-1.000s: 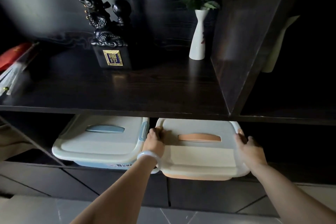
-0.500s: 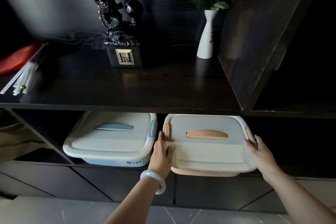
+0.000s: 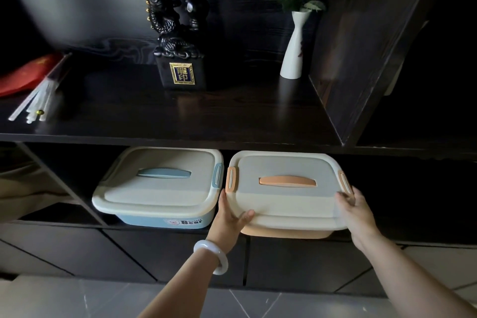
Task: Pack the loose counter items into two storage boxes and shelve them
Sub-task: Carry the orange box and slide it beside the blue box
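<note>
Two lidded storage boxes stand side by side on the lower shelf. The blue box (image 3: 157, 188), with a blue handle, is on the left. Beside it on the right is the orange box (image 3: 286, 196), its front edge sticking out past the shelf. My left hand (image 3: 229, 217) holds the orange box's front left corner, with the thumb on the lid and the fingers along the side below the orange latch. My right hand (image 3: 353, 212) grips the box's right edge, and its fingers reach the right latch.
On the dark counter (image 3: 180, 116) above stand a black dragon statue (image 3: 178, 41) and a white vase with leaves (image 3: 294, 46). A red flag and white sticks (image 3: 33, 85) lie at its left. A vertical panel (image 3: 361, 59) closes the right side. Pale floor tiles lie below.
The orange box has slid further back into the shelf beside the blue box. Both hands have shifted from its sides toward its front corners.
</note>
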